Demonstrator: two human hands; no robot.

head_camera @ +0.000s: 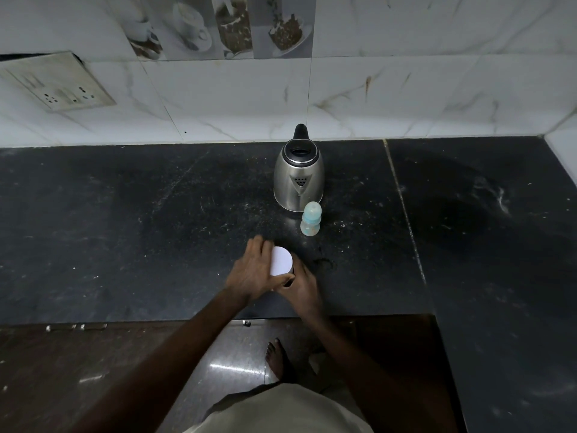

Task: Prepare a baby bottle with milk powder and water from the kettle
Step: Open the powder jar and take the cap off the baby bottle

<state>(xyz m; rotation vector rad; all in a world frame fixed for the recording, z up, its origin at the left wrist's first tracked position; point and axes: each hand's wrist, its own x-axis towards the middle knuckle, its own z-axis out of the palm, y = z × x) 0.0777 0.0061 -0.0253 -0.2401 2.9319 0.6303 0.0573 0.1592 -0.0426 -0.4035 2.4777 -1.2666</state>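
A milk powder jar with a round white lid (282,260) stands on the black counter (125,229) near its front edge. My left hand (251,271) wraps the lid from the left. My right hand (301,284) holds the jar's body from the right and below, so the body is mostly hidden. Behind them a small baby bottle (310,220) with a pale blue cap stands upright. Just beyond the bottle stands a steel kettle (298,176) with a black lid and handle, its spout facing me.
A tiled wall (406,89) backs the counter, with a switch and socket plate (59,85) at the upper left. The counter wraps round in an L on the right (499,276). Dark cabinet fronts and a glossy floor with my bare foot (276,354) lie below.
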